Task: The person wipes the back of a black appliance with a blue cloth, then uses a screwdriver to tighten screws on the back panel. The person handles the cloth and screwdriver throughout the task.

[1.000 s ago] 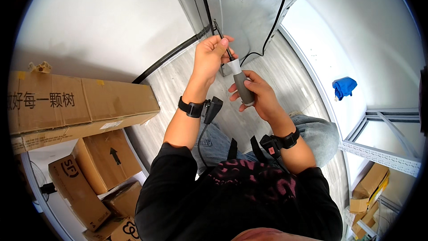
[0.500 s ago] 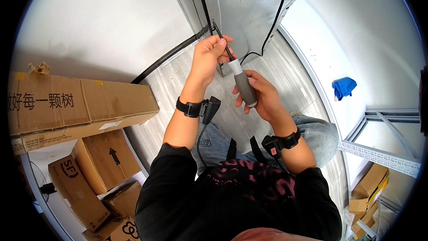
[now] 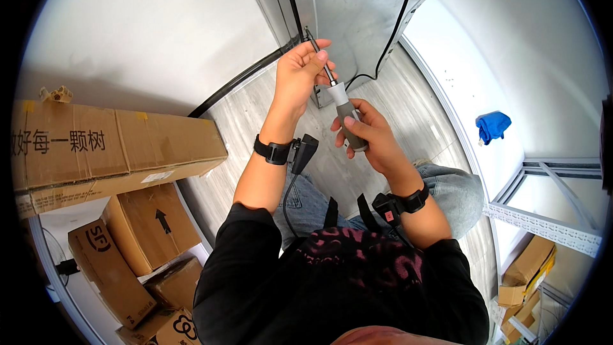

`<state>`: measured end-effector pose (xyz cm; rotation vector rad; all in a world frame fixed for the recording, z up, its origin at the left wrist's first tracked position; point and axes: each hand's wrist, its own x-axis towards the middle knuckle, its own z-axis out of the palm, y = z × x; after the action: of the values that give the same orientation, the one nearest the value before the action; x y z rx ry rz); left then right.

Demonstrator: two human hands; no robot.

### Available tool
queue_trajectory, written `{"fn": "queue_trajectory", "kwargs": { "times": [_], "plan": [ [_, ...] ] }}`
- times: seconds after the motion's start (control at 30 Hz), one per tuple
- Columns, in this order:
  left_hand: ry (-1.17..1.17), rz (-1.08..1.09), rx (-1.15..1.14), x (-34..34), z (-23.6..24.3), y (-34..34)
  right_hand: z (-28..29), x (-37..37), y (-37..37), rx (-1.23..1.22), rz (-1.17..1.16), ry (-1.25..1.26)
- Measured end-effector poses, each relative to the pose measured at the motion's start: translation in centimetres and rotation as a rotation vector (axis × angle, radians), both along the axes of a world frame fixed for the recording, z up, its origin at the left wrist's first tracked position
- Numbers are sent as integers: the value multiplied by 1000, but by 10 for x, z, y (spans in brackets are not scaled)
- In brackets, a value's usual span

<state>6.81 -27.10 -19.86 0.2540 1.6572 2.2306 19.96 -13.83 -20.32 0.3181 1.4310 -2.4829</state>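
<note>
A screwdriver (image 3: 348, 118) with a grey and white handle and a dark metal shaft slants up and left between my hands. Around its handle, low on the grip, my right hand (image 3: 373, 131) is closed, the thumb lying across the grey part. Farther up, my left hand (image 3: 303, 70) pinches the shaft between thumb and fingers. The shaft's tip is at the edge of a grey metal cabinet panel (image 3: 351, 19), beside a black cable (image 3: 290, 0); whether it sits in a screw is too small to tell.
A long cardboard box (image 3: 121, 144) lies at left, above several smaller cartons (image 3: 153, 223). Another black cable (image 3: 399, 19) hangs along the panel to the floor. At right are a blue cloth-like bundle (image 3: 491, 126) and a metal shelf frame (image 3: 543, 223) with boxes.
My right thumb has shifted across the screwdriver handle, and the fingers have regripped. My left hand has moved slightly up the shaft. The tip stays at the panel's edge.
</note>
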Motion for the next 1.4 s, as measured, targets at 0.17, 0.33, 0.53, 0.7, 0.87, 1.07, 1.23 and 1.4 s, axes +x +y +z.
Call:
{"fn": "queue_trajectory", "kwargs": {
  "times": [0.17, 0.33, 0.53, 0.7, 0.87, 1.07, 1.23, 1.4],
  "plan": [
    [33, -27, 46, -1, -2, 0, -5, 0, 4, 7, -52, -10],
    [17, -24, 77, 1, 0, 2, -10, 2, 1, 163, -140, 70],
    [-4, -19, 162, 5, 4, 4, -15, 6, 5, 138, -172, 105],
    [0, 10, 274, 8, 2, 8, -12, 14, 17, 147, -144, 78],
    [73, 16, 269, 9, -13, 31, -6, 30, 44, 181, -136, 62],
    [18, -91, 410, 17, -22, 82, 19, 47, 117, 265, -74, 21],
    [-186, -254, 482, 17, -29, 156, 50, 53, 211, 518, -80, -10],
    [-275, -331, 413, 9, -69, 249, 27, 48, 320, 569, -87, -45]
  ]
}}
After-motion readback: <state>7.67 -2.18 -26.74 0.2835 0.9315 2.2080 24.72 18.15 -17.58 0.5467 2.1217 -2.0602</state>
